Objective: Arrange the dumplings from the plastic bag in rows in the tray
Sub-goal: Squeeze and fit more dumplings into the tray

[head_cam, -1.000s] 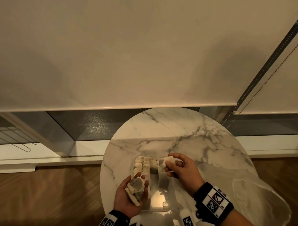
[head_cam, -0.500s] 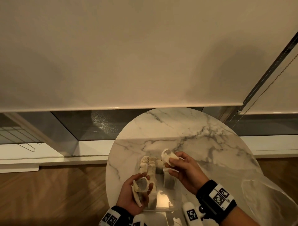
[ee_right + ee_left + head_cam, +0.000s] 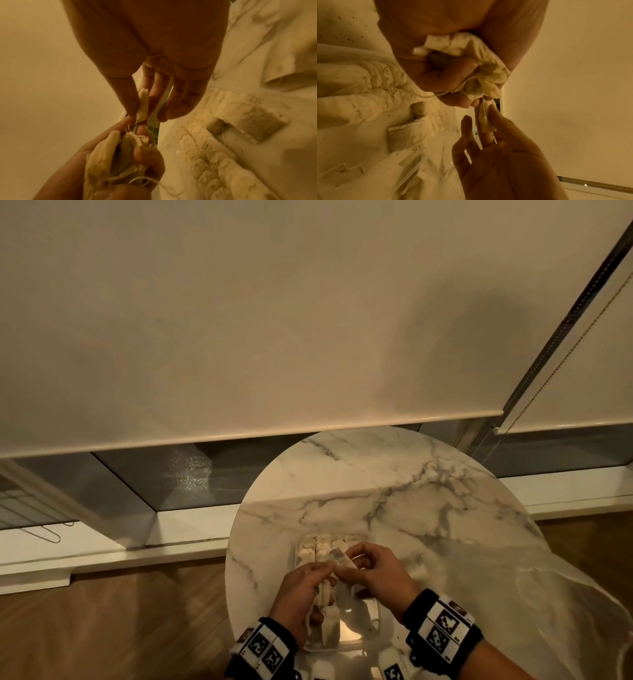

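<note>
Over the clear plastic tray (image 3: 375, 615), my left hand (image 3: 327, 571) grips a bunch of pale, pouch-like dumplings (image 3: 485, 75) with thin strings. My right hand (image 3: 342, 559) meets it fingertip to fingertip. Its thumb and forefinger pinch one flat dumpling (image 3: 143, 106), which still touches the bunch (image 3: 116, 152). Rows of dumplings (image 3: 315, 549) fill the tray's far left part, also seen in the wrist views (image 3: 385, 83) (image 3: 205, 148). The near part of the tray holds one dumpling (image 3: 330, 630) and bare plastic.
The tray sits near the front of a round marble table (image 3: 394, 491). A crumpled clear plastic bag (image 3: 565, 611) lies on the table's right side. Wooden floor (image 3: 120, 628) and a window with a lowered blind (image 3: 239, 320) lie beyond.
My hands have come together above the tray. The right hand brought its pinched dumpling left to the bunch in the left hand, which turned palm down.
</note>
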Demonstrator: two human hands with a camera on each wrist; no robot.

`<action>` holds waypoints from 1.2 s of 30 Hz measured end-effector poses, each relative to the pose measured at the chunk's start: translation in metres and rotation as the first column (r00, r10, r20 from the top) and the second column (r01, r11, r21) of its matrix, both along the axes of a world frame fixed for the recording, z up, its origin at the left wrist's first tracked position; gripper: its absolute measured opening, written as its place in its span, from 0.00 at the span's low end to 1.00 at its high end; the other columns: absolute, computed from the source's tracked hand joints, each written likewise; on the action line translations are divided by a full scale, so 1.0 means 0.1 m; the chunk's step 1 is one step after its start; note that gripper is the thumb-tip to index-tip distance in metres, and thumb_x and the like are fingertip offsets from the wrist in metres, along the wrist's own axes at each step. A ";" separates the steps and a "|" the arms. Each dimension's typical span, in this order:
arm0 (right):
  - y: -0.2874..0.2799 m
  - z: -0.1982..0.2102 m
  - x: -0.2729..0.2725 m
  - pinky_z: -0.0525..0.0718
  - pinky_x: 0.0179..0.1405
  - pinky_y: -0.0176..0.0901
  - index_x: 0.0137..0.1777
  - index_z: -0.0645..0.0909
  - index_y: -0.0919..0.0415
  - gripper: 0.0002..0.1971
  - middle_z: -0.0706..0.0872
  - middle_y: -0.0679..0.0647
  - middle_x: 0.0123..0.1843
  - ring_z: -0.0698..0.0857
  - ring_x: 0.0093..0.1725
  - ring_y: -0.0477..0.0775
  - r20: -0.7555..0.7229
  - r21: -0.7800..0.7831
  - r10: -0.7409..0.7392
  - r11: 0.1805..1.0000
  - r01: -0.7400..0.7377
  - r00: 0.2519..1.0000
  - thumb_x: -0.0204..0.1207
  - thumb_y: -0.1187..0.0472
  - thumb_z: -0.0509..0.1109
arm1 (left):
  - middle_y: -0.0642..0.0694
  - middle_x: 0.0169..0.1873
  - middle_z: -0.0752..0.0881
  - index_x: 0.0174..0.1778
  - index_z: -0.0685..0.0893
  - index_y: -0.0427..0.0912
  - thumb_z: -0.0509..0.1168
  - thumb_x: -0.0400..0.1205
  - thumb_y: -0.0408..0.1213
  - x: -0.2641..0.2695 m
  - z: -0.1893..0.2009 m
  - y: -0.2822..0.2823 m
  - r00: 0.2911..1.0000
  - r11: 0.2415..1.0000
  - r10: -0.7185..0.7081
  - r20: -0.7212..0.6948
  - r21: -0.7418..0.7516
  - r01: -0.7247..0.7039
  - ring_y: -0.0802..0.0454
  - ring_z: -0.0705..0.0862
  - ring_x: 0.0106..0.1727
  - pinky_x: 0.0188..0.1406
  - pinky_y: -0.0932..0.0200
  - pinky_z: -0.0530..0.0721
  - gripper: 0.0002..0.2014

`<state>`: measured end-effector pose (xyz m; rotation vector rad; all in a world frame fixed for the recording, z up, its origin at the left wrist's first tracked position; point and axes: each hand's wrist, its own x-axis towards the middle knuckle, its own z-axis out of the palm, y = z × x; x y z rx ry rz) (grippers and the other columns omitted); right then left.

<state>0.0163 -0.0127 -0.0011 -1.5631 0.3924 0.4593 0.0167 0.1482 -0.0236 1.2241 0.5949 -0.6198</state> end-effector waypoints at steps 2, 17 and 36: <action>-0.01 0.02 0.02 0.82 0.31 0.44 0.50 0.86 0.58 0.11 0.90 0.59 0.39 0.86 0.36 0.51 0.017 -0.068 0.007 0.998 -0.006 1.000 0.73 0.53 0.79 | 0.41 0.32 0.86 0.43 0.90 0.40 0.74 0.80 0.43 0.00 -0.03 0.03 0.998 0.999 -0.036 0.048 0.027 0.035 0.49 0.80 0.27 0.20 0.64 0.65 0.09; -0.03 0.06 0.31 0.84 0.40 0.34 0.42 0.92 0.56 0.03 0.92 0.52 0.37 0.85 0.34 0.41 0.146 -0.353 0.369 0.886 -0.300 0.918 0.74 0.58 0.80 | 0.41 0.33 0.85 0.44 0.92 0.43 0.76 0.77 0.45 0.05 -0.07 0.27 0.968 0.968 -0.211 0.136 0.165 0.188 0.43 0.79 0.35 0.22 0.63 0.64 0.09; -0.08 -0.58 0.55 0.89 0.42 0.43 0.41 0.84 0.54 0.05 0.89 0.55 0.40 0.89 0.37 0.52 -0.274 -0.649 0.502 0.534 -0.543 0.821 0.79 0.62 0.72 | 0.46 0.24 0.82 0.41 0.88 0.40 0.74 0.78 0.42 -0.02 -0.32 0.68 0.984 0.990 0.137 -0.111 0.045 -0.133 0.52 0.76 0.28 0.22 0.64 0.62 0.08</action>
